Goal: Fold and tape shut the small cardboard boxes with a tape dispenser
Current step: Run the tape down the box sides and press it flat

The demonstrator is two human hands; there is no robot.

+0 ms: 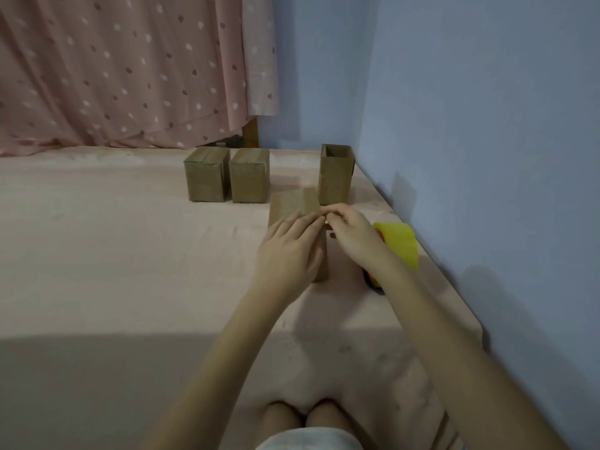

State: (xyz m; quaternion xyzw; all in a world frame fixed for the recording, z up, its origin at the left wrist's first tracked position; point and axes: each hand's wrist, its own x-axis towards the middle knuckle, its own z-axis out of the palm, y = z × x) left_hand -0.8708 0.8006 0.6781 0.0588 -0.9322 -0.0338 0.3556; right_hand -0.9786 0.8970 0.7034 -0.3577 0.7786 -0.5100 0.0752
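Near the bed's right edge, left hand flat on box, right hand pinching

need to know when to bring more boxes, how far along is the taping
Done, it seems: two closed boxes side by side at the back. In hand: the near box, left hand flat on top, right hand pinching at its edge, perhaps tape. Left: the open box behind it. The tape dispenser lies by the right wrist.
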